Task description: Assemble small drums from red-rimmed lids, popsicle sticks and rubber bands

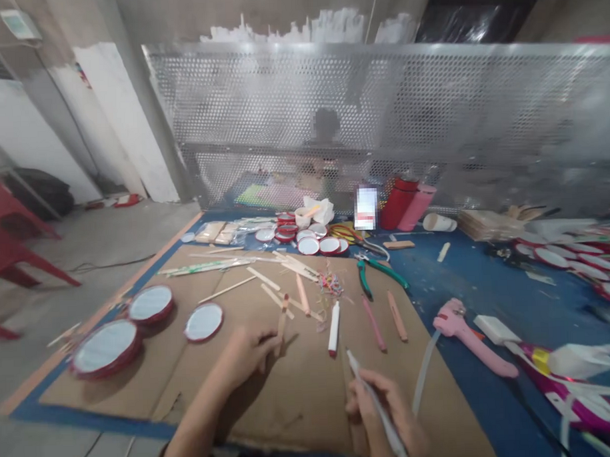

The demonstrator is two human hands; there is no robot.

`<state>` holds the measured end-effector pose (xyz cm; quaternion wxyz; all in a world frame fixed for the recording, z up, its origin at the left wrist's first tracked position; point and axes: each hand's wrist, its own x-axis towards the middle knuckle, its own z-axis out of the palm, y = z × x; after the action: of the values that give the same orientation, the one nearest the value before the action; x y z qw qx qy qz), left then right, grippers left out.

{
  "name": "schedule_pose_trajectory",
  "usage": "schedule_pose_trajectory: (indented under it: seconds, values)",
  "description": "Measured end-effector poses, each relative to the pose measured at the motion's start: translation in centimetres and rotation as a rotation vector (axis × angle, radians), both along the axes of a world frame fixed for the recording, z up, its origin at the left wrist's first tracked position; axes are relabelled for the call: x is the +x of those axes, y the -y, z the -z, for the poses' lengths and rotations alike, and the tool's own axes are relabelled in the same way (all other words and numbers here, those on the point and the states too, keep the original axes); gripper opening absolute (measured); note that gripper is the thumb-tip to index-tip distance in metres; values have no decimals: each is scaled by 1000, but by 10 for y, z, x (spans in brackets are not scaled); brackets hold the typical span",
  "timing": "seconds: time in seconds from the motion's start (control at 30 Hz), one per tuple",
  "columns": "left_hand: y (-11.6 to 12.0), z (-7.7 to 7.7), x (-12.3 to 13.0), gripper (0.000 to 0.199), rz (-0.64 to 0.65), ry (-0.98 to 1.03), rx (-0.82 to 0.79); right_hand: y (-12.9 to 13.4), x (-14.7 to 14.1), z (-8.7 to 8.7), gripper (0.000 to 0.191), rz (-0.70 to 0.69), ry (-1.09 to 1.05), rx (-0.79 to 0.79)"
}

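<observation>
Over the cardboard sheet (190,386), my left hand (249,350) pinches a short flat wooden stick (284,316) with a reddish-brown mark near its top. My right hand (381,412) is closed round a slim white pen (373,389), its tip pointing up and away from me. Between the hands lies a white marker (334,329) with a red end. Farther off are an orange-pink stick (302,294) and a small pile of coloured rubber bands (330,283). Two pinkish sticks, one (374,324) and another (397,315), rest right of the marker.
Round red-rimmed discs (106,349) lie at the left, with more stacked at the back. Green-handled pliers (381,272) sit beyond my right hand. A pink glue gun (471,339) lies on the blue table at right. A perforated metal panel (381,119) stands behind.
</observation>
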<state>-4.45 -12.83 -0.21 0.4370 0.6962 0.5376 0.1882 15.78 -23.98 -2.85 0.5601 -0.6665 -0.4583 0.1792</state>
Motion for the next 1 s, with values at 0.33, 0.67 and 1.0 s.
schedule_pose_trajectory:
  seconds: [0.33, 0.67, 1.0]
  values:
    - [-4, 15, -3, 26, 65, 121, 81, -16, -16, -13, 20, -307, 193, 146]
    - [-3, 11, -2, 26, 99, 149, 125, -36, -59, -12, 20, -270, -210, 168]
    - [1, 15, -2, 27, 115, 86, 162, -29, -53, 9, 17, -274, 209, 188]
